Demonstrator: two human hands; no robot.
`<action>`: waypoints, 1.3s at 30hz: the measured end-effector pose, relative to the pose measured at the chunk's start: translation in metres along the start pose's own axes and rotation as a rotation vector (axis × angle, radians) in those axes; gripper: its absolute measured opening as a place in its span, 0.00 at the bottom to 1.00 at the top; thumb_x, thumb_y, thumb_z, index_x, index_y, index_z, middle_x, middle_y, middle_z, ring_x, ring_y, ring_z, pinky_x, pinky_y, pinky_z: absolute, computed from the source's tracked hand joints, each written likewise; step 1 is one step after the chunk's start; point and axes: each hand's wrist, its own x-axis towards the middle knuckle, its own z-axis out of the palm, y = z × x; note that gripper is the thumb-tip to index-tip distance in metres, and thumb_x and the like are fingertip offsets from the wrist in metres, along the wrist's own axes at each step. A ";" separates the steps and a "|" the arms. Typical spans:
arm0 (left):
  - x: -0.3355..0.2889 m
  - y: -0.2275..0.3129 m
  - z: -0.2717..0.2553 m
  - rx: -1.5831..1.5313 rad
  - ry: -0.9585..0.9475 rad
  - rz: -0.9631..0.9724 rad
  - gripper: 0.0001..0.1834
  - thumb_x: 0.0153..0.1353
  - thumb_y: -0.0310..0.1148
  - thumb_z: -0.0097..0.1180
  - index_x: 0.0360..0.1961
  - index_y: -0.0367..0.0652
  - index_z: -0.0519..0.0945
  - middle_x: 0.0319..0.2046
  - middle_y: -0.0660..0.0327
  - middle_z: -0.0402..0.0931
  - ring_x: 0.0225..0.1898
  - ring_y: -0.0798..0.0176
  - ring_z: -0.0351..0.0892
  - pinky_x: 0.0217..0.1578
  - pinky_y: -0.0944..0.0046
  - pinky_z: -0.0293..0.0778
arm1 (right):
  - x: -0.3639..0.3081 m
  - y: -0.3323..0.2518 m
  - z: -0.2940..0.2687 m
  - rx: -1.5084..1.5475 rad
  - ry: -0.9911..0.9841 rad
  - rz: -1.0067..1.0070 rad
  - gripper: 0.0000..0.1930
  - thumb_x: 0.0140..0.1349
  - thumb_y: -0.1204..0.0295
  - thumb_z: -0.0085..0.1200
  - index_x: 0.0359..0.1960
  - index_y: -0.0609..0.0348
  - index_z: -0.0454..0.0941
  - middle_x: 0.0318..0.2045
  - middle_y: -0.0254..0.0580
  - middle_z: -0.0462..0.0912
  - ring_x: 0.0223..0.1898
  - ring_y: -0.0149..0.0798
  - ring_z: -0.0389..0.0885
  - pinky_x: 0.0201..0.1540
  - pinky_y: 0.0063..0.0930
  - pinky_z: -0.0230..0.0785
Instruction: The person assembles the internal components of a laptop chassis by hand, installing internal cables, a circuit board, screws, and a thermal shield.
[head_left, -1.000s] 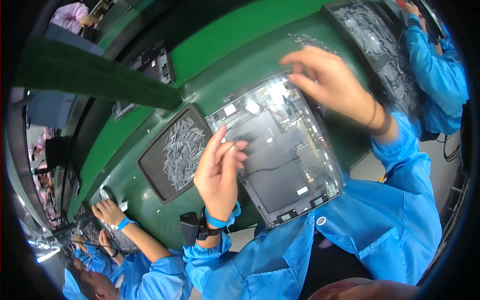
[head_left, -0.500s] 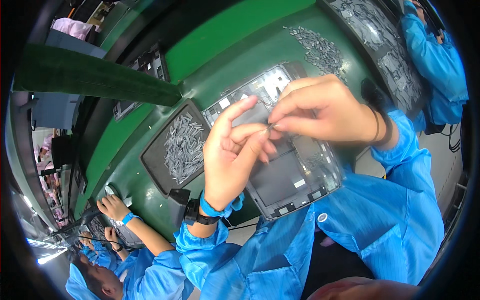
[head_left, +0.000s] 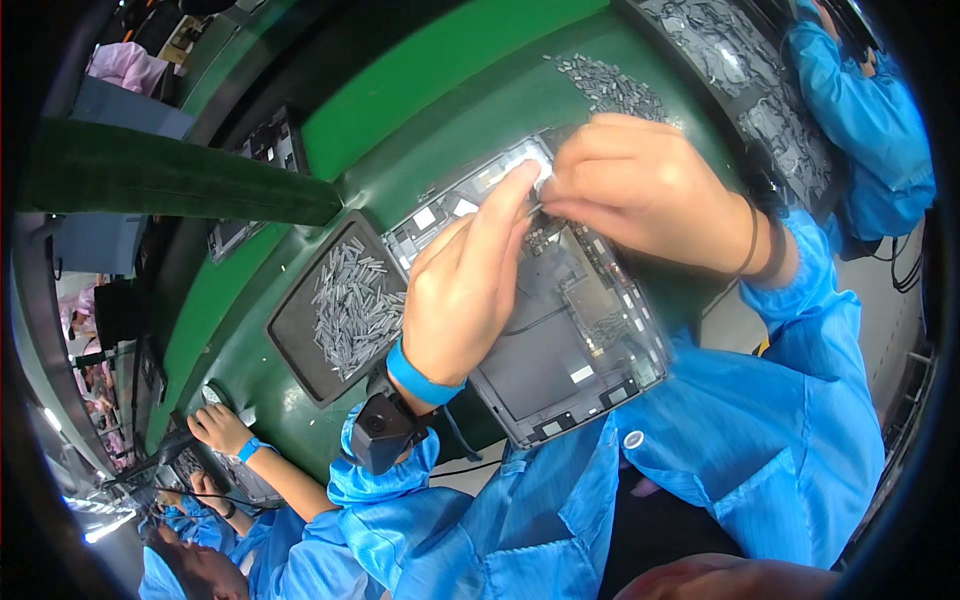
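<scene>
An opened tablet-like device [head_left: 535, 365] with a bare circuit board and dark panels lies tilted on the green bench, close to my body. My left hand [head_left: 465, 275] reaches over its far left part, index finger stretched out and tip against the inside. Its thumb and other fingers are mostly hidden. Opposite it, my right hand [head_left: 645, 195] has thumb and fingers pinched together over the far right part of the device. A thin dark bit shows between the two hands' fingertips; its kind cannot be made out.
A dark tray [head_left: 290, 325] of small grey strips stands left of the device. A pile of small grey pieces [head_left: 610, 85] lies beyond. A larger tray of grey parts [head_left: 725, 60] is at far right. A green post [head_left: 200, 180] crosses left. Co-workers in blue sit on both sides.
Both hands have dropped from a shared pinch above the device to its far part. My left index finger now points away along it, and the left hand has turned back-up.
</scene>
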 end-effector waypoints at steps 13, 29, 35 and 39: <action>0.028 -0.047 0.016 0.261 0.037 -0.058 0.07 0.55 0.25 0.60 0.36 0.38 0.83 0.35 0.55 0.81 0.40 0.51 0.76 0.43 0.56 0.72 | 0.008 0.044 0.029 -0.353 -0.060 -0.059 0.04 0.44 0.75 0.58 0.20 0.57 0.74 0.28 0.36 0.71 0.34 0.39 0.74 0.34 0.33 0.72; 0.034 -0.055 0.020 0.352 0.017 0.088 0.04 0.51 0.25 0.63 0.30 0.40 0.84 0.28 0.58 0.79 0.33 0.54 0.76 0.36 0.58 0.72 | 0.045 0.062 0.020 0.027 -0.380 0.186 0.03 0.48 0.78 0.56 0.22 0.63 0.81 0.20 0.49 0.81 0.28 0.50 0.81 0.32 0.38 0.73; 0.036 -0.054 0.022 0.333 0.012 0.067 0.04 0.52 0.26 0.64 0.30 0.40 0.84 0.27 0.58 0.79 0.32 0.54 0.76 0.36 0.58 0.72 | 0.058 0.075 0.017 0.156 -0.620 0.314 0.03 0.48 0.76 0.56 0.23 0.62 0.80 0.19 0.47 0.80 0.22 0.45 0.81 0.28 0.36 0.71; 0.033 -0.055 0.023 0.357 0.026 0.081 0.04 0.51 0.25 0.63 0.30 0.39 0.83 0.27 0.58 0.78 0.32 0.54 0.75 0.36 0.57 0.72 | 0.051 0.059 0.018 -0.085 -0.524 0.097 0.03 0.46 0.76 0.55 0.21 0.62 0.79 0.19 0.47 0.80 0.23 0.48 0.80 0.28 0.39 0.71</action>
